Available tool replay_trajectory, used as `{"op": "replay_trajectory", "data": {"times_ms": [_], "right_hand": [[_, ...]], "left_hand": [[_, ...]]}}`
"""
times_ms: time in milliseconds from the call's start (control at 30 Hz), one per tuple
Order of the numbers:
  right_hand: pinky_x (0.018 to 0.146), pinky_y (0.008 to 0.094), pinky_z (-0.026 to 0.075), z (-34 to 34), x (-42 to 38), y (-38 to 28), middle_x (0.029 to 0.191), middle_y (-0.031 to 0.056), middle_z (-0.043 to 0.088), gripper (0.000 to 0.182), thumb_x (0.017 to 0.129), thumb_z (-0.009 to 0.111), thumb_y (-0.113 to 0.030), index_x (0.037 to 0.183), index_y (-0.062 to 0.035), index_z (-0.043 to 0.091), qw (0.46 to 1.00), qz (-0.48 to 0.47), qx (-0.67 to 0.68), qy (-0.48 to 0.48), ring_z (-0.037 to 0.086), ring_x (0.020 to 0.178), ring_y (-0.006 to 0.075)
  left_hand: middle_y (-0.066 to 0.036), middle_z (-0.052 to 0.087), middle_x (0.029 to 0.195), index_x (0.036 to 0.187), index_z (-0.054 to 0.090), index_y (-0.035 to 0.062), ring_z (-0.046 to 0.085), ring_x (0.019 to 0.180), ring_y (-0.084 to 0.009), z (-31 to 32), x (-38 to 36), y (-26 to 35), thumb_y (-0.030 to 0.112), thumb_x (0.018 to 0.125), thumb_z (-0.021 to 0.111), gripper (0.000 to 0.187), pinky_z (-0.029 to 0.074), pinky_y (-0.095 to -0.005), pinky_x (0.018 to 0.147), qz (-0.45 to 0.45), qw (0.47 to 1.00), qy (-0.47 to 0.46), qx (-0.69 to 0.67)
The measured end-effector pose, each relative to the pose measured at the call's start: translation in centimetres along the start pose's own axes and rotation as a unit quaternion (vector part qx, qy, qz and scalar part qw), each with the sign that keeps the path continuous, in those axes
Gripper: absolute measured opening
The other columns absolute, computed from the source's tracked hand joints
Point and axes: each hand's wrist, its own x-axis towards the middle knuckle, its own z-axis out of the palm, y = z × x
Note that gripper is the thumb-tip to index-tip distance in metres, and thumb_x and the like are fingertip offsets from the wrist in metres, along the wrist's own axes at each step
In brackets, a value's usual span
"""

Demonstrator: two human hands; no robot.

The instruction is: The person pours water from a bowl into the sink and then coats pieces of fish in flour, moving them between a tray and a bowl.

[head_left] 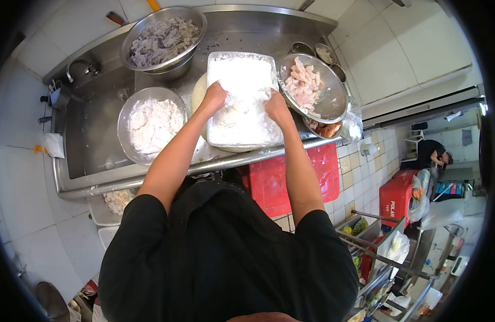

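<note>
Hands in flour tray

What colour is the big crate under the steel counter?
Red: the plastic crate shows best in the head view, below the counter edge.

Rect. tray w/ heaped white flour, counter edge.

Commercial kitchen: steel bench with sink, tiled walls, large metal bowls of food, red crates, wire racks.
</note>
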Motion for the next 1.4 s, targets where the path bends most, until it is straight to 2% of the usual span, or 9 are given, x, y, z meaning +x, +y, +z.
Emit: {"op": "replay_trajectory", "data": {"times_ms": [167,333,467,567,867,900,1000,1200,1400], "right_hand": [[0.084,0.0395,0.048,-0.2,-1.3,-1.7,0.098,0.026,0.065,0.035,0.072,0.057,-0.001,0.106,0.0042,0.062,0.979,-0.01,0.2,0.037,0.062,0.097,0.0393],[0.077,0.0344,0.049,0.9,-3.1,-1.5,0.094,0.0216,0.067,0.032,0.075,0.054,0.002,0.106,0.0076,0.06,0.999,0.01,-0.032,0.03,0.065,0.086,0.0323],[0.074,0.032,0.05,1.5,-3.0,0.4,0.093,0.0131,0.066,0.032,0.08,0.05,0.0,0.111,0.0054,0.058,0.912,0.173,0.367,0.058,0.063,0.084,0.0212],[0.072,0.0298,0.05,2.0,-2.4,0.9,0.094,0.0081,0.064,0.027,0.088,0.049,-0.006,0.113,0.0013,0.058,0.828,0.164,0.535,0.044,0.06,0.083,0.0144],[0.074,0.0341,0.056,2.8,-2.7,-2.0,0.097,0.0132,0.064,0.026,0.092,0.047,-0.011,0.111,0.0039,0.056,0.774,0.214,0.591,-0.08,0.064,0.085,0.0224],[0.075,0.0364,0.057,3.6,-2.4,-2.0,0.098,0.0142,0.064,0.025,0.092,0.046,-0.009,0.111,0.004,0.056,0.754,0.228,0.612,-0.074,0.065,0.086,0.0238],[0.075,0.0369,0.057,4.4,-3.3,-6.9,0.099,0.0147,0.064,0.023,0.09,0.047,-0.004,0.11,0.0029,0.056,0.757,0.199,0.614,-0.096,0.065,0.087,0.0237],[0.079,0.0322,0.053,8.8,-3.7,-15.9,0.1,0.0124,0.065,0.028,0.087,0.057,-0.004,0.114,0.0012,0.057,0.846,0.084,0.5,-0.163,0.064,0.093,0.0228],[0.093,0.0358,0.046,18.4,-5.1,-19.8,0.117,0.0193,0.059,0.038,0.079,0.057,-0.002,0.117,-0.0016,0.058,0.972,-0.217,0.054,-0.074,0.056,0.11,0.0323]], "left_hand": [[-0.027,0.063,0.104,0.1,0.061,-0.0077,0.061,0.099,-0.0401,2.7,0.8,-0.4,0.011,0.077,0.056,0.03,0.049,-0.0416,0.085,-0.011,0.985,-0.002,0.172],[-0.024,0.064,0.102,0.112,0.056,-0.0066,0.064,0.096,-0.0349,4.3,0.9,-1.3,0.01,0.078,0.058,0.037,0.051,-0.0399,0.082,0.013,1.0,0.008,0.027],[-0.017,0.065,0.101,0.116,0.056,-0.0054,0.064,0.091,-0.0245,3.0,0.6,-0.7,0.006,0.083,0.053,0.034,0.051,-0.0342,0.078,0.03,0.948,-0.042,-0.313],[-0.013,0.065,0.101,0.116,0.056,-0.0037,0.063,0.09,-0.0192,0.8,-2.2,3.9,0.004,0.086,0.048,0.032,0.051,-0.0312,0.076,-0.028,0.961,-0.013,-0.274],[-0.022,0.063,0.106,0.116,0.054,-0.0065,0.063,0.092,-0.0326,-0.4,-0.7,1.4,0.004,0.078,0.057,0.04,0.05,-0.0378,0.082,0.091,0.994,0.046,-0.026],[-0.019,0.063,0.106,0.116,0.054,-0.0053,0.063,0.092,-0.0302,-1.8,-1.4,0.2,0.004,0.079,0.057,0.038,0.05,-0.0369,0.082,0.065,0.983,0.022,-0.169],[-0.01,0.064,0.104,0.116,0.057,-0.0005,0.064,0.092,-0.0189,-4.6,-2.9,-4.3,0.003,0.087,0.054,0.029,0.052,-0.032,0.081,0.025,0.849,-0.068,-0.524],[-0.014,0.068,0.093,0.102,0.064,-0.0041,0.066,0.081,-0.0217,-15.2,-10.7,-10.3,0.0,0.078,0.059,0.025,0.055,-0.0334,0.073,-0.035,0.974,0.158,-0.161],[-0.017,0.07,0.087,0.098,0.067,-0.0007,0.066,0.08,-0.0249,-18.7,-11.1,-15.9,0.005,0.072,0.063,0.026,0.05,-0.0347,0.073,0.003,0.945,0.283,-0.166]]}}
